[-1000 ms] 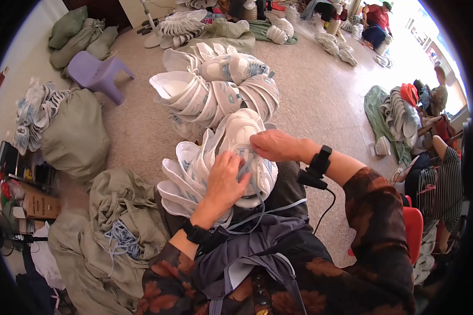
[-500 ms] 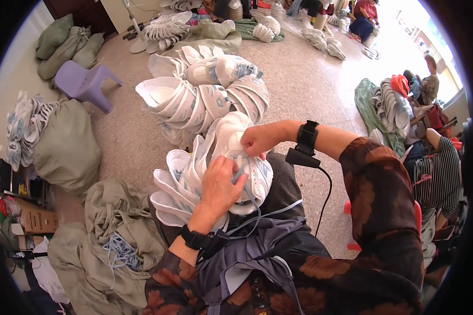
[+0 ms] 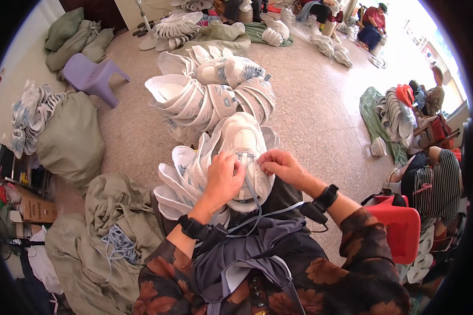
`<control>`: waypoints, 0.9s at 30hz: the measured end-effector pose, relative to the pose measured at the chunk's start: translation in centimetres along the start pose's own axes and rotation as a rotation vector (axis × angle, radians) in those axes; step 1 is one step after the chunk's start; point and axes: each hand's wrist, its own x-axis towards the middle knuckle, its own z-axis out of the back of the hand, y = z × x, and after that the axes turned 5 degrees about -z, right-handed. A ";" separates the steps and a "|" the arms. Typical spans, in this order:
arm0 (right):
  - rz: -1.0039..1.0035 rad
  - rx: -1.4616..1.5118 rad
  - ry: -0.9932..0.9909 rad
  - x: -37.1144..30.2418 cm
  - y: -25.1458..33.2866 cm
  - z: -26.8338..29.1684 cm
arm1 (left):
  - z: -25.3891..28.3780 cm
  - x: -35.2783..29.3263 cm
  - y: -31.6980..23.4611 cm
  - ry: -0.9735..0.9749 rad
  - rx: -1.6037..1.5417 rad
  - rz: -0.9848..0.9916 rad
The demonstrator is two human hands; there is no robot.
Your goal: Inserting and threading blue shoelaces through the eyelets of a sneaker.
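Beyond the shoe [image 3: 242, 137] lie stacked uppers [image 3: 210, 102], with laces [image 3: 120, 244] on cloth [image 3: 81, 265] left and a stool [image 3: 402, 231] right.

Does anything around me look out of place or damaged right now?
I see no obvious damage or spill. One untidy spot: the blue laces on the rumpled khaki cloth to your left lie in a loose tangle, one strand trailing. The white shoe upper at your hands shows nothing odd.
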 end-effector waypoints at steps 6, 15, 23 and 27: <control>0.164 -0.160 -0.144 -1.5 -0.4 -2.0 | -0.4 0.7 -0.9 0.017 0.095 -0.039; 0.317 -0.374 -0.248 -1.9 -0.4 -2.5 | -1.4 0.0 1.2 -0.009 -0.003 0.019; 0.596 -0.855 -0.338 -2.4 1.6 -6.1 | -0.6 -0.7 2.2 0.025 -0.201 0.073; 0.585 -0.841 -0.410 -2.0 1.7 -6.6 | -0.4 -0.7 2.1 0.058 -0.173 0.085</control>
